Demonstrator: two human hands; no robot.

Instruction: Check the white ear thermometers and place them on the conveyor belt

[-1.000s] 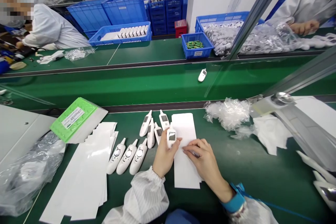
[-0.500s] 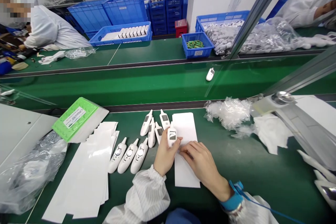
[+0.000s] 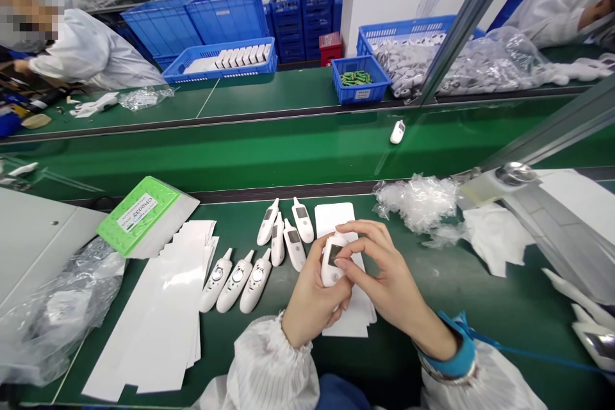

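The left hand (image 3: 312, 301) and right hand (image 3: 389, 275) grip a glossy white plastic ear thermometer (image 3: 329, 262) narrowly between palm and fingertips, above a smooth paper sheet (image 3: 334, 218). The right hand has risen off that sheet to join the left. Beyond lie curved thermometers (image 3: 235, 282) in rows and crinkled clear plastic wrap (image 3: 418, 205).

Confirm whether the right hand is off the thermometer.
No, the right hand has its fingertips on the white thermometer, which the left hand also holds.
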